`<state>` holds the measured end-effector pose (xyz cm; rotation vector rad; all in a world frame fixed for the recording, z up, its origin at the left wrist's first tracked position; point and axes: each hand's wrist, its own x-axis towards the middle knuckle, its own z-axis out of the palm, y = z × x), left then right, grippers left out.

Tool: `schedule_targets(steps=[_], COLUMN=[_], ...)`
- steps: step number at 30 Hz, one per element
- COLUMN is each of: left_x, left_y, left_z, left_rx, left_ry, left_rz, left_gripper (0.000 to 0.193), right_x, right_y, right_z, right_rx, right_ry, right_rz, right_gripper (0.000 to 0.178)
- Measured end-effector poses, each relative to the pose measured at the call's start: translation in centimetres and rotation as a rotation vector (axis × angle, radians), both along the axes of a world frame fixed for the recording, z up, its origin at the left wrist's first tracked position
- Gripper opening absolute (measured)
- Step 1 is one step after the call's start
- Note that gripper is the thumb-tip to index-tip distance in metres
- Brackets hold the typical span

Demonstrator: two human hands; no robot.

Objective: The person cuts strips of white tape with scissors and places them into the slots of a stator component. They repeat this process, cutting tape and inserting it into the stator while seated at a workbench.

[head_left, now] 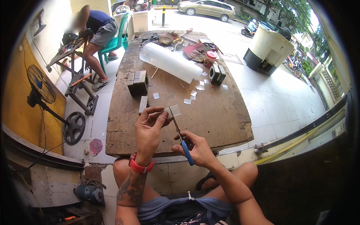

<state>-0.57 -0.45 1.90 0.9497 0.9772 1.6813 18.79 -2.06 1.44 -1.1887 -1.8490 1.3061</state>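
Head view: dark blocks [138, 89], probably metal, stand beyond scissors [186, 150].

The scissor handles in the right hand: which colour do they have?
The scissor handles are blue, best seen in the head view.

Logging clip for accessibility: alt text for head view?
A person's left hand holds a small translucent piece while the right hand holds blue-handled scissors to it, at a worn wooden table. On the table lie a translucent white roll, loose small squares and dark blocks.
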Motion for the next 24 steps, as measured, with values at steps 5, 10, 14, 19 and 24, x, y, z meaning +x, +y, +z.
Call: schedule_targets(steps=[5, 10, 14, 19, 24], left_x=[-0.1, -0.4, -0.6, -0.5, -1.9], left_y=[0.0, 0.1, 0.0, 0.3, 0.0], left_z=[0.2, 0.2, 0.0, -0.3, 0.6], left_rx=[-0.023, -0.022, -0.062, -0.067, -0.150], left_ry=[0.027, 0.021, 0.026, 0.033, 0.371], left_rz=[-0.015, -0.028, -0.048, -0.029, -0.087], left_gripper=[0.022, 0.022, 0.023, 0.023, 0.019], right_x=[-0.2, -0.5, -0.5, -0.4, 3.8], right_y=[0.1, 0.0, 0.0, 0.4, 1.2], right_z=[-0.3, -0.6, -0.6, -0.2, 2.1], right_rx=[-0.017, -0.154, -0.120, -0.239, 0.131], right_ry=[0.040, 0.091, 0.130, 0.061, -0.165], right_rz=[-0.001, -0.034, -0.022, -0.042, -0.131], right_gripper=[0.045, 0.052, 0.046, 0.046, 0.054])
